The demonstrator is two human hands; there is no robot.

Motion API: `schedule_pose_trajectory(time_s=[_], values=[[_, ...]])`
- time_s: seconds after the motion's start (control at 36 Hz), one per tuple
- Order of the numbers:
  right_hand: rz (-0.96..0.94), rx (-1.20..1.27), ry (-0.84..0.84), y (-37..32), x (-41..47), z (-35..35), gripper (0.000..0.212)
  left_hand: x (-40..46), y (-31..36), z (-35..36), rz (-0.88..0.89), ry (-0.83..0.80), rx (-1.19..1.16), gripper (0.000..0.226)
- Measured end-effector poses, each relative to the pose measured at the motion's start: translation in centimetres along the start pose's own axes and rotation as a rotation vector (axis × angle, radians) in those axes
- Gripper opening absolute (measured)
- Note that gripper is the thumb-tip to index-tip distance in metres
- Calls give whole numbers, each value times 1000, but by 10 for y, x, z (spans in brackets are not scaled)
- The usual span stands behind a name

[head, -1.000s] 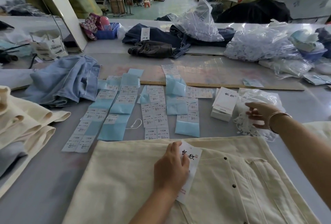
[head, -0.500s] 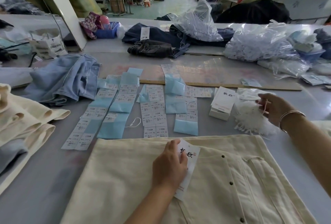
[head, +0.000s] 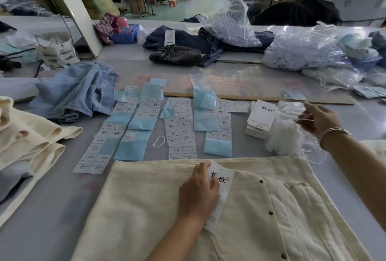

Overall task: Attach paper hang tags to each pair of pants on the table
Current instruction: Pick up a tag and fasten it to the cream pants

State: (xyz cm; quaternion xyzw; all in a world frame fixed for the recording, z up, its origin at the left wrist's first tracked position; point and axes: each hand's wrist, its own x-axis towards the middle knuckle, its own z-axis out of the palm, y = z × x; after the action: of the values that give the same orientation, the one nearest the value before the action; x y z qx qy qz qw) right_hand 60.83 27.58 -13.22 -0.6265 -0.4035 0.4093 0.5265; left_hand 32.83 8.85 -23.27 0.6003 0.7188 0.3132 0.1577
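Note:
A cream pair of pants lies flat at the near edge of the table, its button fly to the right. My left hand holds a white paper hang tag with black characters against the pants. My right hand is raised above a white bundle of tag strings and pinches a thin string between thumb and fingers. A stack of white hang tags sits just left of the strings.
Rows of size stickers on blue backing cover the table's middle, with one loose string among them. Folded cream pants are piled at left, light blue jeans behind them. Dark jeans and plastic bags lie farther back.
My right hand has lifted off the string bundle and moved up and right, pulling a string out. My left hand stays on the hang tag.

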Motion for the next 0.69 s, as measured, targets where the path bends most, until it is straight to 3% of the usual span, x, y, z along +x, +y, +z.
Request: schedule_pose_trajectory(time_s=[0.08, 0.14, 0.36, 0.58, 0.64, 0.69], values=[[-3, 126, 150, -10, 5, -4, 24, 0, 0, -1, 6, 4, -9, 40], [-25, 127, 166, -13, 6, -6, 22, 1, 0, -1, 7, -2, -2, 40], [181, -18, -117, 15, 5, 2, 6, 1, -1, 1, 22, 19, 11, 40], [321, -22, -273, 16, 9, -9, 9, 2, -3, 3, 38, 30, 16, 40], [242, -204, -249, 11, 10, -12, 13, 2, -4, 3, 35, 24, 15, 40], [26, -404, -138, 6, 8, -14, 21, 2, -3, 2, 29, 26, -5, 38]])
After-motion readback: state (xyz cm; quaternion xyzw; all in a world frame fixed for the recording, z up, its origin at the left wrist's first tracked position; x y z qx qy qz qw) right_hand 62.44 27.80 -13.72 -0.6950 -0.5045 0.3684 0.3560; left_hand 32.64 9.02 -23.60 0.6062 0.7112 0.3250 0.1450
